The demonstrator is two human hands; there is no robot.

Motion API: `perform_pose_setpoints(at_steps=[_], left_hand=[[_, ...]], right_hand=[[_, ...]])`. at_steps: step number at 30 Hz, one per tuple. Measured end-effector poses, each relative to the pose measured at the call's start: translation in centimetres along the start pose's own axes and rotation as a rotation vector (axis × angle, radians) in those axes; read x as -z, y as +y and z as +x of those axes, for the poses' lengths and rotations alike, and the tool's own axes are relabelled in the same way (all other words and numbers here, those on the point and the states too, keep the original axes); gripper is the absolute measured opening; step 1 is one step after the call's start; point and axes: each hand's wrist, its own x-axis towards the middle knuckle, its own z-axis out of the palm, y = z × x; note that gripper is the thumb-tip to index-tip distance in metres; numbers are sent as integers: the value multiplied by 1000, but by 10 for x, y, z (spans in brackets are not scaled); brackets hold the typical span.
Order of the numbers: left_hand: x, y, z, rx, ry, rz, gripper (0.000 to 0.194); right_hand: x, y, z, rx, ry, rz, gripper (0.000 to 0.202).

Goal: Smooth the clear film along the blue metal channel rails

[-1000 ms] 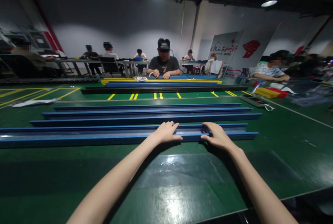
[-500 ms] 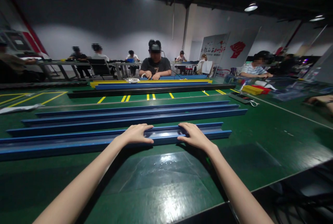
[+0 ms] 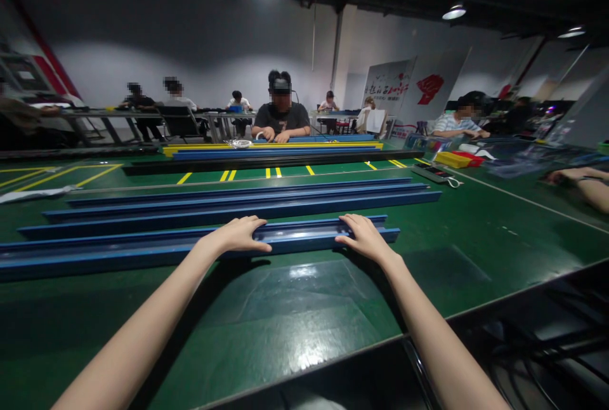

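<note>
Leftward, relative to the blue rails (image 3: 285, 207) beyond the hands, the near blue rail (image 3: 304, 242) has slid since the earlier frame; the gap between the hands is wider, and the right hand (image 3: 365, 238) sits closer to the rail's right end. Both hands are part-open, thumb at the near edge and fingers at the far one; the left hand (image 3: 238, 235) spans the rail the same way, and I cannot tell how firmly either grips. The near rail lies under both hands, running well past the left one and ending just beyond the right. Trouble could come from that uneven support: the long stretch left of the left hand could swing and knock the rails beyond. A loose right grip could slip off the nearby end, and a low rail dragged towards the forearms could ruck the clear sheet (image 3: 295, 292) between them.
</note>
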Motion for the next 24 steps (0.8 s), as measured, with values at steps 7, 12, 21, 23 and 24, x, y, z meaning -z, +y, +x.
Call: perform_pose_setpoints(at_steps=[7, 12, 21, 23, 24], left_hand=[[-13, 46, 13, -177, 237, 4, 67], [-36, 62, 23, -134, 379, 47, 64], [-60, 65, 27, -106, 588, 150, 57], [-62, 65, 28, -109, 611, 170, 57], [-62, 65, 28, -108, 620, 178, 57]], right_hand=[[-13, -35, 6, 5, 65, -28, 55], [-22, -50, 9, 15, 101, -66, 54], [-21, -51, 7, 27, 126, -87, 56], [-21, -50, 7, 32, 125, -79, 56], [-21, -49, 7, 35, 122, -73, 56]])
